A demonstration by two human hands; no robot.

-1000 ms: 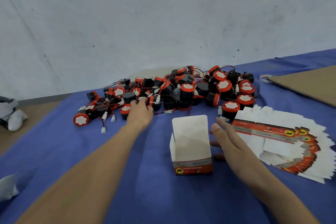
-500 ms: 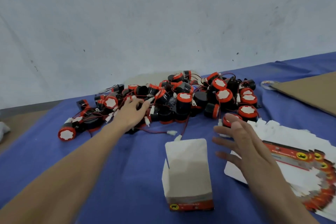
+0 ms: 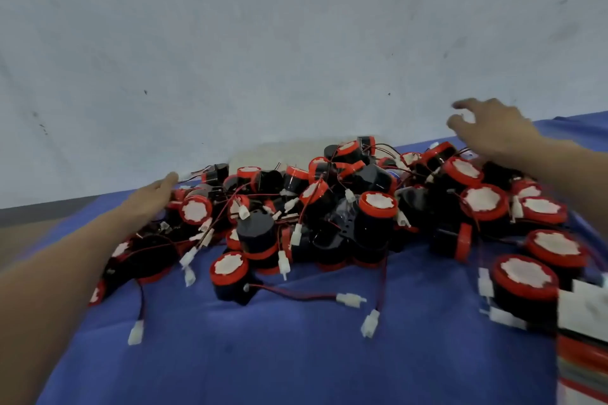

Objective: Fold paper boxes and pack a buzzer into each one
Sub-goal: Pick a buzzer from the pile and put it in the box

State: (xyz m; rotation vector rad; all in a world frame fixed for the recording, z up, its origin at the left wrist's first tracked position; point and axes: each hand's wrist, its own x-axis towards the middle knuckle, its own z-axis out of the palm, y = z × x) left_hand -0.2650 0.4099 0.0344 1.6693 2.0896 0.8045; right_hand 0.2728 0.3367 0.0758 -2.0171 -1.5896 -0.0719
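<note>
Buzzer pile (image 3: 376, 207): was flanked at its far edge by left hand (image 3: 153, 196), fingers straight, and right hand (image 3: 490, 130), loosely curled, both empty; presumably to be gathered nearer.

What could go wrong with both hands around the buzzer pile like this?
1. The wires in the buzzer pile look tangled. If the left hand or right hand drags the heap, one buzzer may pull others along.
2. A near buzzer lies right beside the flat boxes. A sweep could push it onto them and crease them.
3. Loose connectors trail on the blue cloth and could snag.
</note>
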